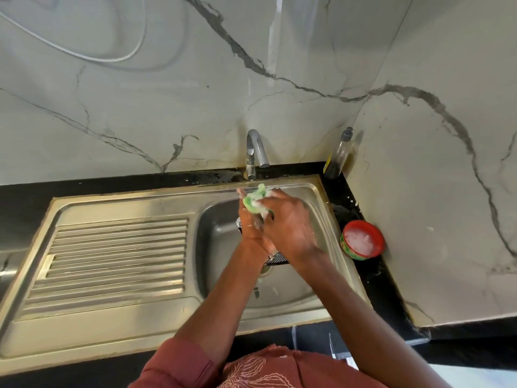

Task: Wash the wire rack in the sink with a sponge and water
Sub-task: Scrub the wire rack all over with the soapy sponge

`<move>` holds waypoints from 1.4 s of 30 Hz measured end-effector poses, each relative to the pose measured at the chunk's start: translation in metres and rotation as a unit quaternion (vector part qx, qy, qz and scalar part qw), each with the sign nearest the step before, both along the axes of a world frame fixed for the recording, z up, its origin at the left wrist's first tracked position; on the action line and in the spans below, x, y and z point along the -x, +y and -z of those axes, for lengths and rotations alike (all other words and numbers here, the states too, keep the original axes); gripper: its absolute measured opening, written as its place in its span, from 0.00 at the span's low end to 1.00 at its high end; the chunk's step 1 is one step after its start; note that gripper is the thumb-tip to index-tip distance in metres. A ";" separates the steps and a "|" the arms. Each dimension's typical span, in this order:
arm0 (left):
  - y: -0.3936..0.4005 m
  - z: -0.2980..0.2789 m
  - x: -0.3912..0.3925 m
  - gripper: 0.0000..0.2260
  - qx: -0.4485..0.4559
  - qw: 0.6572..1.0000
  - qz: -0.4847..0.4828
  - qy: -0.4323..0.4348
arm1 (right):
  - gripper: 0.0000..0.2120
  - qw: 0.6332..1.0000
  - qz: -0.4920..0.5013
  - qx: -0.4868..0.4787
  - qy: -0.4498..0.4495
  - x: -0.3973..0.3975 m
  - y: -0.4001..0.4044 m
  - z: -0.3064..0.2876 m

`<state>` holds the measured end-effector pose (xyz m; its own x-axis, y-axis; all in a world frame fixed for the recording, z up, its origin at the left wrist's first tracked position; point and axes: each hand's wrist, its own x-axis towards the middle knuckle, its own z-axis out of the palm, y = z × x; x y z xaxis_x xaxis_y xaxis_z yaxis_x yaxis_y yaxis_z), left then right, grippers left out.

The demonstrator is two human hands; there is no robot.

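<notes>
Head view, frame centre: right hand (288, 219) with fingers (265, 217) curled on soapy green sponge (253, 201), left hand (251, 228) gripping wire rack (277, 259) over sink (218, 219) basin below tap (253, 152); best scrubbed along each wire, rack braced firmly.

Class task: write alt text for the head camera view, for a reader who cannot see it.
Over a steel sink, two soapy hands work a green sponge on a mostly hidden wire rack. A faucet stands behind; a red soap tub sits right.
</notes>
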<state>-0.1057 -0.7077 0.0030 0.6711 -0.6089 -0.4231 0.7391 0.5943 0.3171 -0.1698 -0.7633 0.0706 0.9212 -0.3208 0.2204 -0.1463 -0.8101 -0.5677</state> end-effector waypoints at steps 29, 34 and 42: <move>0.002 0.007 -0.014 0.37 -0.130 0.991 0.024 -0.032 | 0.14 0.999 0.025 -0.005 -0.039 -0.004 -0.011 0.006; -0.001 -0.002 -0.011 0.30 -0.178 0.981 0.024 -0.074 | 0.11 0.999 0.017 0.047 -0.015 0.005 0.006 0.000; 0.004 0.004 -0.027 0.38 -0.174 0.983 -0.056 0.011 | 0.23 0.995 0.097 0.028 0.005 0.029 -0.026 0.028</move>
<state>-0.0792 -0.7035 -0.0014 0.7146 -0.3471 -0.6074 0.6835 0.5310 0.5008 -0.1984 -0.7890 0.0424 0.8453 -0.4807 0.2333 -0.3089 -0.7958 -0.5208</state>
